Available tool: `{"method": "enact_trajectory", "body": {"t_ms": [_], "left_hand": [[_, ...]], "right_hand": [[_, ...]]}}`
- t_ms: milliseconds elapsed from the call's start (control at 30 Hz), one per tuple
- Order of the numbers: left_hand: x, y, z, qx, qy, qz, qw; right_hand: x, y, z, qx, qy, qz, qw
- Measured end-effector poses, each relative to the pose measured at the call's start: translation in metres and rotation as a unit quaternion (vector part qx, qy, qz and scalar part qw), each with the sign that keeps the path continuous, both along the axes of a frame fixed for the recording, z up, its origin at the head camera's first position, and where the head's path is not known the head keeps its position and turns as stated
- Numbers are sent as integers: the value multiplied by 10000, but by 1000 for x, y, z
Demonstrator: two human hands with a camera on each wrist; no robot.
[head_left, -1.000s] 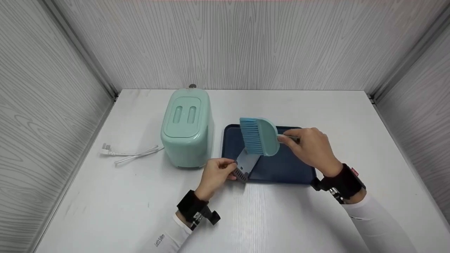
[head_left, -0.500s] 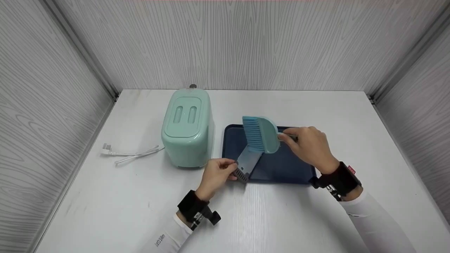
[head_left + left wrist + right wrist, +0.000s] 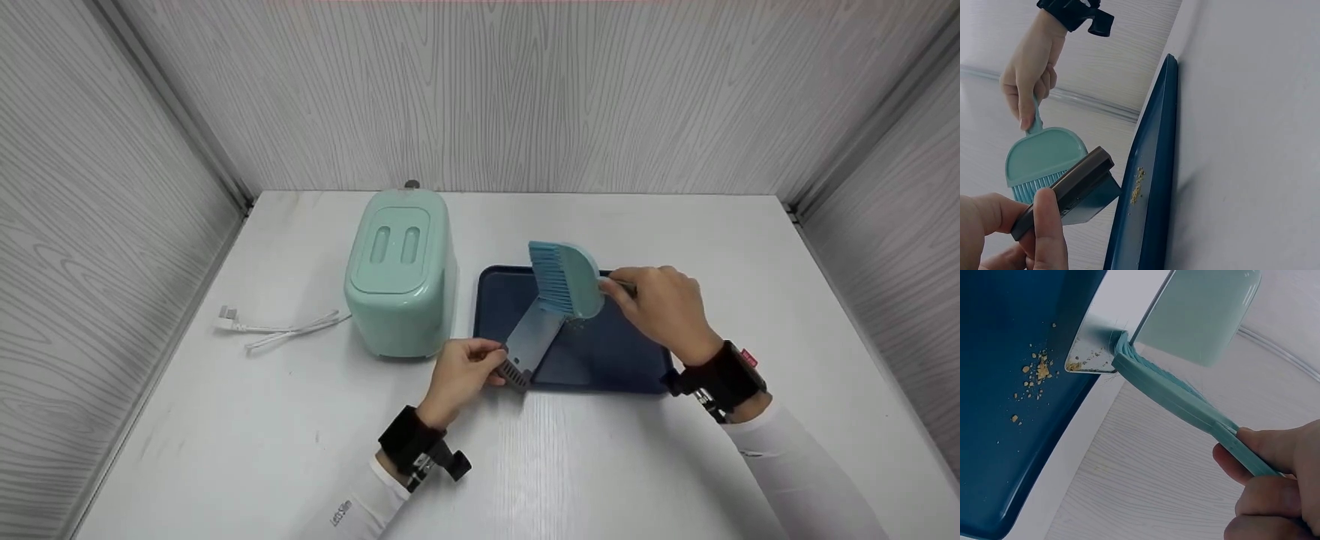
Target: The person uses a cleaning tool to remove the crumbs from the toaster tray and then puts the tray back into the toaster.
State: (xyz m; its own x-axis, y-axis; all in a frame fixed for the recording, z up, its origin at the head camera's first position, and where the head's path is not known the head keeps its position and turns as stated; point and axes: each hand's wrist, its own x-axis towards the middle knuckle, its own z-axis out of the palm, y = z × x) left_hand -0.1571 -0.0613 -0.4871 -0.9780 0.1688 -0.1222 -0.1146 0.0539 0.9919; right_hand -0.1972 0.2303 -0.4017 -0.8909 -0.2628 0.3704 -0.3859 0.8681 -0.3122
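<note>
My left hand (image 3: 459, 373) pinches the dark grey slotted end of a metal crumb tray (image 3: 534, 339), which tilts over a navy tray (image 3: 615, 364). By its handle, my right hand (image 3: 666, 311) grips a mint hand brush (image 3: 585, 281). Its blue bristles lie against the far part of the crumb tray. In the right wrist view, a few crumbs stay near the crumb tray's end, and the bristles bend on its metal surface. Loose yellowish crumbs (image 3: 1042, 370) are scattered on the navy tray. The left wrist view shows these crumbs (image 3: 1138, 185) in a small heap.
A mint-green toaster (image 3: 401, 277) stands left of the navy tray, close to my left hand. Its white power cord (image 3: 289, 330) lies folded to the left on the white table (image 3: 300, 450). Pale wood-grain panels (image 3: 480, 97) enclose the back and sides.
The brush has moved up and slightly right along the crumb tray, towards its far end. Crumbs now show below the brush's edge. My left hand and the crumb tray hold nearly still.
</note>
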Motion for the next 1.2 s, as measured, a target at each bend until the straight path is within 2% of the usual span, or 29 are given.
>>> {"method": "enact_trajectory", "body": {"t_ms": [267, 700, 1200], "left_hand": [[1, 0, 0, -4, -1, -7, 10000], [-1, -1, -3, -78, 22, 35, 10000], [-1, -3, -2, -137, -32, 34, 9999]], "right_hand": [[-4, 6, -7, 128, 88, -91, 9998], [1, 16, -12, 272, -45, -157, 9995], [6, 24, -6, 178, 3, -261, 9995]]}}
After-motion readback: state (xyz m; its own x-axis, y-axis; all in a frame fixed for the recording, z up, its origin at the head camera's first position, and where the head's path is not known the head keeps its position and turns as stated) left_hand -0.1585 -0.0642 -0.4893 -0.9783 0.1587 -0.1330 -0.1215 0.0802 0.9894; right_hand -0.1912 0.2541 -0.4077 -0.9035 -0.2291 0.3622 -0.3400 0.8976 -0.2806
